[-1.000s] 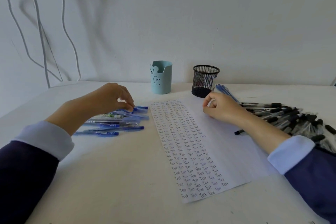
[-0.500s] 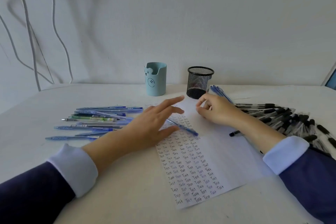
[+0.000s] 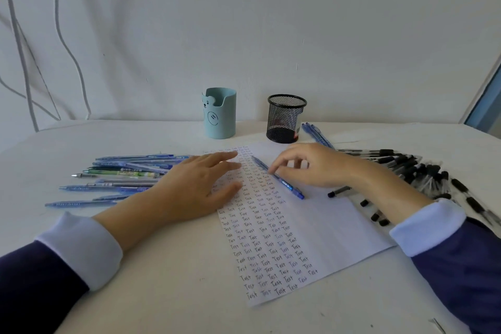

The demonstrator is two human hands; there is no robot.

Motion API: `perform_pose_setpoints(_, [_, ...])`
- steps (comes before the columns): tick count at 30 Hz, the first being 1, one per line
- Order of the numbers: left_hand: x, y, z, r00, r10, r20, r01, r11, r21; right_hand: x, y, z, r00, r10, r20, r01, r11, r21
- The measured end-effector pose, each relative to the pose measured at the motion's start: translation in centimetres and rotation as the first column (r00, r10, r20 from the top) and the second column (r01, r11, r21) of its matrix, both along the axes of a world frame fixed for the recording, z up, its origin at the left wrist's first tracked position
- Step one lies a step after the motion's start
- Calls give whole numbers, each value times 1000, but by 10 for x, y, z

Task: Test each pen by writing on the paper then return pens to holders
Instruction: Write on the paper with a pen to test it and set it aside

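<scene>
Step in hand: picking up the next pen for a test stroke.

- Blue pen (image 3: 282, 182): lies flat and diagonal on the paper (image 3: 347, 228), between the two hands.
- Left hand (image 3: 198, 187): released, palm down and fingers straight, pressing the written side of the sheet onto the desk (image 3: 162, 293).
- Right hand (image 3: 309, 168): fingers curled down over the pen, index tip on the barrel. The thumb is hidden, so it can't be told whether the pinch has closed.
- Sheet: rows of "Test" run from under the left hand toward the person. The strip under the right forearm is blank.
- Stock: blue pens (image 3: 122, 171) spread outboard of the left hand, black pens (image 3: 420, 171) heaped outboard of the right.
- Light-blue holder (image 3: 219, 114) and mesh holder (image 3: 286, 119): both stand beyond the fingertips, with no pen sticking out of either. Returns look not yet started.

Next move, as a judgement:
1. Close thumb and index on the barrel and lift.
2. Roll it into a writing grip, tip down.
3. Land on blank paper just right of the written rows, with the left hand pinning the sheet.

Risk: the round barrel may roll off the fingertip before the pinch seats.
</scene>
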State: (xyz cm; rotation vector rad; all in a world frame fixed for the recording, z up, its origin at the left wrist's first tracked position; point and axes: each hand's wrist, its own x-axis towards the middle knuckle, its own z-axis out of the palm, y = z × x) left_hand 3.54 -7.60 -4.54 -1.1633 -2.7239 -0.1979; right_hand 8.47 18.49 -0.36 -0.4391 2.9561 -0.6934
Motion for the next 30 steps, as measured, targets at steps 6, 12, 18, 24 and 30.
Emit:
perform_pose_setpoints(6, [-3,-1,-1,991,91,99,-73,982,-173,-4,-5,-10,987,152,-59,-144,983,116])
perform_pose_setpoints(12, [-2,2,7,987,151,55,-134,961,-243,-5,-19,-28,915,199,-352,-187,980,70])
perform_pose_setpoints(18, [-7,-6,8,982,176,71,-153,954,-258,-1,-18,-6,976,-108,-190,13,896,-444])
perform_pose_setpoints(24, [-6,-6,8,982,182,56,-163,955,-248,0,-16,10,970,-220,-108,104,767,-633])
perform_pose_setpoints(30, [-9,-7,4,986,166,7,-161,966,-204,2,-28,11,997,0,-76,-65,511,-857])
